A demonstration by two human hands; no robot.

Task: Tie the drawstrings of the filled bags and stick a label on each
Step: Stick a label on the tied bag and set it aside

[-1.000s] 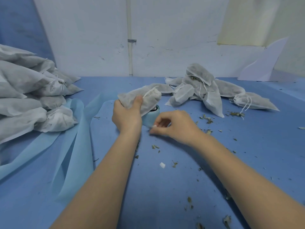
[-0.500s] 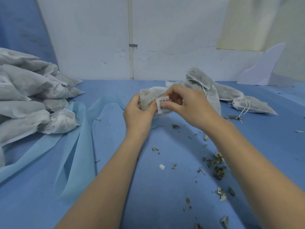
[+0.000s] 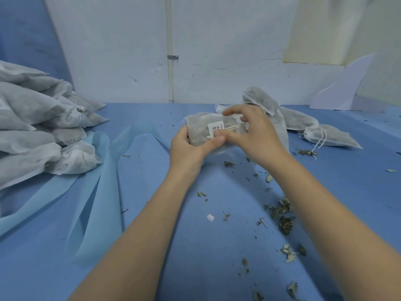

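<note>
My left hand (image 3: 186, 148) grips a filled white drawstring bag (image 3: 199, 129) from below and holds it up over the blue table. A white printed label (image 3: 214, 128) lies on the bag's face. My right hand (image 3: 253, 133) is on the bag from the right, its thumb pressing the label's lower edge while the other fingers arch loosely above the bag. Behind the hands lies a heap of several more filled bags (image 3: 299, 120) with loose drawstrings.
A tall stack of filled bags (image 3: 39, 131) sits at the left on light blue fabric sheets (image 3: 95, 181). Dried leaf crumbs (image 3: 280, 216) and a small white scrap (image 3: 210, 217) are scattered on the blue table (image 3: 152, 235). A white wall stands behind.
My right hand brought a label from the table up to the bag and now presses it flat on the bag. My left hand turned the bag face up.
</note>
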